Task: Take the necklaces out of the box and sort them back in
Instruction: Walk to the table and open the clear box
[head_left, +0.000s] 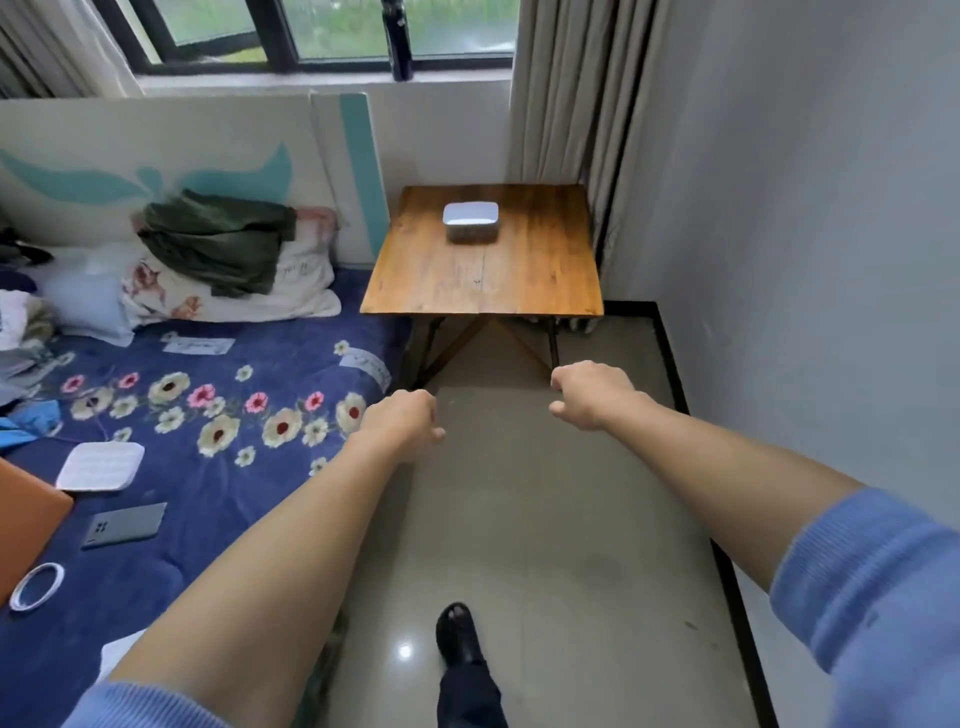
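Note:
A small white box (470, 221) with its lid closed sits toward the back of a wooden folding table (483, 280). No necklaces show. Both my arms stretch forward over the floor, well short of the table. My left hand (402, 423) hangs with curled fingers and nothing in it. My right hand (589, 392) is also curled into a loose fist, empty. Each hand is about a table's length away from the box.
A bed (208, 415) with a blue floral cover runs along the left, holding pillows, a green garment (218, 239), a phone (124, 525), a white square pad (101, 466) and a tape ring (36, 586). A wall stands right, curtains behind the table. My foot (457, 634) is on the tiled floor.

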